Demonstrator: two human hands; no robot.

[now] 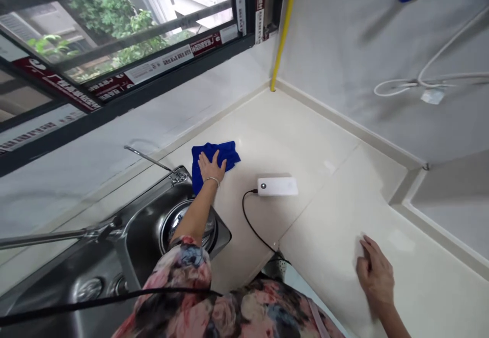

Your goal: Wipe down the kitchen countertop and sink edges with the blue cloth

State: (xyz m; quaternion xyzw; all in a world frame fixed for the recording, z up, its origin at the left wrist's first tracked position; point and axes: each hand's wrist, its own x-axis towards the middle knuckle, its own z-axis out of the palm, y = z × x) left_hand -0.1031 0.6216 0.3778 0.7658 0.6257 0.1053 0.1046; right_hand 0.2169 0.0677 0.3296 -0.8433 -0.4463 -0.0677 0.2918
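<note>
My left hand (212, 168) lies flat with its fingers spread on a crumpled blue cloth (229, 150), pressing it against the pale countertop (321, 144) beside the sink. A bracelet circles that wrist. Off to the right, my right hand (376, 271) is over the counter with its fingers loosely bent and the thumb apart from the index finger. Nothing shows in it. Between the two hands, a white power bank (280, 186) with a small dark display lies on the counter. A black cable (250, 221) is plugged into its left end and runs toward my body.
A stainless steel sink (137, 221) with a faucet (153, 160) stands at left, and a round metal vessel (168, 221) sits in it under my forearm. A yellow pipe (284, 32) meets the counter's back corner. White cables (420, 80) hang on the right wall. The window (126, 32) is behind.
</note>
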